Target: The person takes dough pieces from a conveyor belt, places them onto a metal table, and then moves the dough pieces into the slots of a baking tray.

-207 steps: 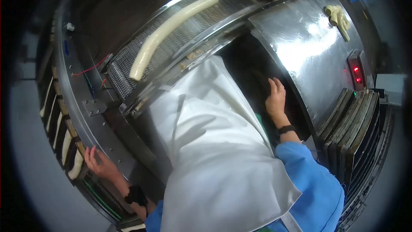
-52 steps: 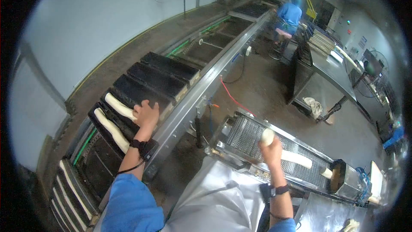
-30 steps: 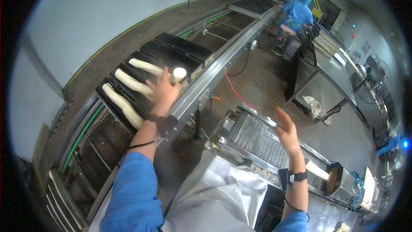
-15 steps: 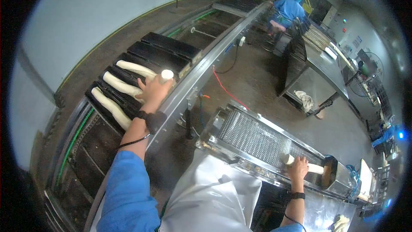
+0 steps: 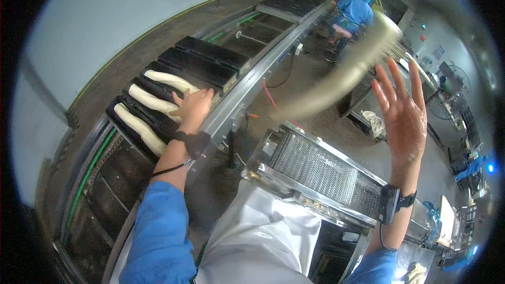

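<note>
A long pale dough strip (image 5: 347, 76), blurred by motion, is in the air above the floor and small conveyor. Its upper end is close to the fingertips of my right hand (image 5: 405, 118), which is raised, palm showing and fingers spread. My left hand (image 5: 194, 109) lies over the near ends of the dough strips in the black trays, thumb and fingers apart. Beside it are a top dough strip (image 5: 167, 79), a middle dough strip (image 5: 150, 100) and a lower dough strip (image 5: 138, 128), each in a black tray (image 5: 202, 68) groove.
The trays sit on a long chain conveyor with a metal rail (image 5: 250, 76). A mesh-belt conveyor (image 5: 315, 165) stands in front of my white apron (image 5: 263, 226). Farther back, a person in blue (image 5: 353, 13) sits near a metal table. A cloth (image 5: 372, 123) hangs below that table.
My right hand has risen from the mesh belt, and the dough strip it held there is now in the air. The white dough end at my left hand no longer shows.
</note>
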A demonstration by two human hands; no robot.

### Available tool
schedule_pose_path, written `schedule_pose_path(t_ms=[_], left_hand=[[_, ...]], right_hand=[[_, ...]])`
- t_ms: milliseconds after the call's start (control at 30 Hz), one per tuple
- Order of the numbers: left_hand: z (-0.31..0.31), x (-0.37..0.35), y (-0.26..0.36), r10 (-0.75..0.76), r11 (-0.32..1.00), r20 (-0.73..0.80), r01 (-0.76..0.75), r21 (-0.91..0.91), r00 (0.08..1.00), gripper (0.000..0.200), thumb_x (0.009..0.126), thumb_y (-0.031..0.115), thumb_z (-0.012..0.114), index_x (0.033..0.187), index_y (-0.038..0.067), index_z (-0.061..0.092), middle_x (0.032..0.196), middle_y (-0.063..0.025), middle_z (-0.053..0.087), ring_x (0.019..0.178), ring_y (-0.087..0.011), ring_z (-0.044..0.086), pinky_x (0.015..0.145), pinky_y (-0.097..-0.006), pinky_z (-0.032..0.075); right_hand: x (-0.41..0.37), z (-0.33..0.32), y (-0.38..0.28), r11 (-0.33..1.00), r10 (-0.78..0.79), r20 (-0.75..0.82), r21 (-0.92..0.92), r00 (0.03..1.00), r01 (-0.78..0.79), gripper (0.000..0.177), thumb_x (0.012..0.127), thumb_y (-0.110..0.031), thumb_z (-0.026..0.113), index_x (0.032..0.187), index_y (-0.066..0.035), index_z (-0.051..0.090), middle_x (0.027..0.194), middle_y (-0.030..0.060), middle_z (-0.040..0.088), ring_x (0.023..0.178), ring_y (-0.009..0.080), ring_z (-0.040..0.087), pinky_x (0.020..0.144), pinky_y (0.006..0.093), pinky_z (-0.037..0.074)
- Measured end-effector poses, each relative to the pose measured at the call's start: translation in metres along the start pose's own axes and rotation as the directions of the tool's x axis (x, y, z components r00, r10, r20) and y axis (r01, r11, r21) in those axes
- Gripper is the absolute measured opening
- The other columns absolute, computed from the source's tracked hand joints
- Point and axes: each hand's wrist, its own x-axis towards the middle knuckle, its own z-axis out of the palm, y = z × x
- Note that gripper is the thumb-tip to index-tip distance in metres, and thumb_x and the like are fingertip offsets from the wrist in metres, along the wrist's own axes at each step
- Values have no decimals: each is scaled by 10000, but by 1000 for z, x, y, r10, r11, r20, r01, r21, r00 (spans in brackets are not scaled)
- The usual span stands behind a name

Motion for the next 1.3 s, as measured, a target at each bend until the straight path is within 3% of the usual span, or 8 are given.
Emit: schedule_pose_path(t_ms=[133,300,400,533,600,700,767,1300], left_hand=[[-15,-11,2,-54,998,-10,54,-40,998,361,873,493,505,1136,320,680,1468,-87,369,1421,-420,34,986,-801,106],[-14,-7,-2,-48,999,-6,48,-6,999,402,881,557,493,1097,295,709,1456,-108,386,1418,-440,22,983,-801,112],[-8,0,-7,22,1000,62,-22,-2,998,448,849,611,520,1095,289,711,1448,-127,390,1413,-453,25,972,-810,107],[-19,-16,3,5,1000,-1,-5,-21,1000,521,773,676,580,1072,272,722,1443,-153,388,1396,-499,13,945,-830,92],[-14,-12,2,13,1000,-21,-13,-3,1000,516,766,669,598,1060,265,727,1442,-153,390,1398,-494,10,935,-836,86],[-13,-14,8,6,999,-28,-7,-52,1000,521,760,660,613,1052,245,731,1438,-148,396,1402,-487,-4,929,-841,79],[-11,-14,12,-1,998,-46,-2,-64,999,527,760,650,624,1057,228,729,1419,-133,419,1405,-482,1,931,-839,83],[-14,-9,26,-57,997,25,58,-50,998,546,766,644,629,1112,228,703,1427,-118,413,1427,-427,16,1012,-779,104]], right_hand=[[14,12,26,1000,-5,102,11,995,4,851,800,-103,679,1498,-58,194,1483,272,281,1382,392,292,1122,479,314],[-69,-81,94,765,247,-204,-559,947,-320,795,822,-25,638,1501,-121,236,1526,144,291,1408,284,279,1111,441,316],[-181,-167,127,127,234,-311,-930,921,-346,706,822,-35,651,1445,-59,321,1491,196,323,1383,342,310,1114,436,309],[-319,-235,124,-561,-33,-637,-626,770,-542,634,851,-107,598,1418,-18,328,1435,278,342,1329,448,320,1113,507,254],[-357,-255,112,-554,-359,-624,-456,694,-696,636,860,-132,581,1421,-5,310,1437,268,339,1328,430,323,1097,507,268],[-377,-261,95,-621,-387,-541,-446,747,-644,630,850,-95,551,1422,3,304,1432,277,346,1321,431,333,1094,500,273],[-374,-263,86,-474,-324,-695,-467,641,-746,663,814,-33,513,1437,-15,287,1463,279,302,1348,421,308,1103,499,262],[-330,-252,87,-618,-126,-884,-285,450,-733,560,864,-36,489,1405,-120,370,1497,33,320,1429,326,199,1091,618,232]])
